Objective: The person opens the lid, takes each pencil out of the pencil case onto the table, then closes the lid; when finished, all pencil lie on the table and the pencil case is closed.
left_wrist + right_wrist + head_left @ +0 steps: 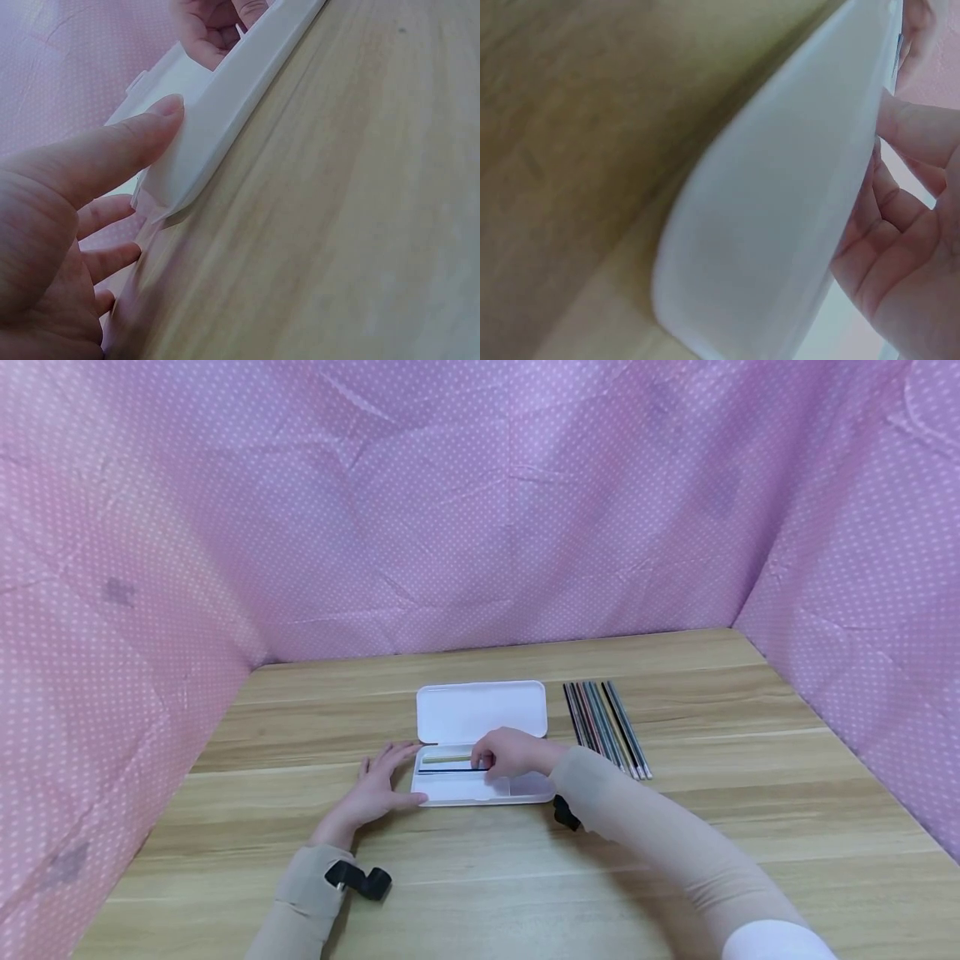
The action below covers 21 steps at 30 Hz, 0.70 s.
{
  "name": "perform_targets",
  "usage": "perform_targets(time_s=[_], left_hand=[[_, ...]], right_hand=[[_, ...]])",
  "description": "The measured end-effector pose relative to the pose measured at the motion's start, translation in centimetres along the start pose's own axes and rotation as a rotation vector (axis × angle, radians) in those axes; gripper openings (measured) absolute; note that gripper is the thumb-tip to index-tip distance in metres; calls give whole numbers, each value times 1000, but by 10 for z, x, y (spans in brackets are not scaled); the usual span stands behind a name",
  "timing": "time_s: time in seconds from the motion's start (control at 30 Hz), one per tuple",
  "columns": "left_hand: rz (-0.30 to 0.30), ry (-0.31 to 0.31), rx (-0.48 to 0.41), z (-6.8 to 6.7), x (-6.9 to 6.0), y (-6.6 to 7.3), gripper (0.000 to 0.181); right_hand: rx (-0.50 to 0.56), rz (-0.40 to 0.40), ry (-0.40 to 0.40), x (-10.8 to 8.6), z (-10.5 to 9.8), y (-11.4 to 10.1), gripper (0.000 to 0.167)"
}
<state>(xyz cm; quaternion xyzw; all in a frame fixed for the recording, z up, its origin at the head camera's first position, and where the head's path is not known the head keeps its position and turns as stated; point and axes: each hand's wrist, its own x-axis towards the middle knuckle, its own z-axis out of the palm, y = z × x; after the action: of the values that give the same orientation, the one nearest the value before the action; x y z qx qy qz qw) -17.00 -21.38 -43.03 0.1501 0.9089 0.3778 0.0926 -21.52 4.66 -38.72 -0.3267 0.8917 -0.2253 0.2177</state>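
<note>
A white pencil case (457, 791) lies with its lid (480, 710) folded back on the far side. My left hand (377, 789) is at its left end, thumb (142, 135) resting on the rim and the other fingers spread along the side. Inside the case are a yellowish pencil (442, 759) and a dark pencil (446, 771), both lying lengthwise. My right hand (513, 753) reaches into the case with curled fingers, pinching the dark pencil near its right end. In the right wrist view the case's wall (765, 195) hides the fingertips of my right hand (907, 247).
Several pencils (606, 727) lie side by side on the wooden table (480, 885), right of the case, some passing behind the right forearm. Pink dotted cloth (480, 527) hangs around the back and sides. Each wrist carries a small black camera (360, 878).
</note>
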Motion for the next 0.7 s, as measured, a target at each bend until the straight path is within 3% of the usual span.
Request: perform_targets(time_s=[0.33, 0.47, 0.7], left_hand=[[12, 3, 4, 1, 2, -1, 81], [6, 1, 11, 0, 2, 0, 79], [-7, -5, 15, 1, 2, -1, 79]], right_hand=[[77, -39, 18, -1, -7, -1, 19], [94, -89, 36, -1, -13, -3, 18], [233, -110, 63, -4, -22, -3, 20]])
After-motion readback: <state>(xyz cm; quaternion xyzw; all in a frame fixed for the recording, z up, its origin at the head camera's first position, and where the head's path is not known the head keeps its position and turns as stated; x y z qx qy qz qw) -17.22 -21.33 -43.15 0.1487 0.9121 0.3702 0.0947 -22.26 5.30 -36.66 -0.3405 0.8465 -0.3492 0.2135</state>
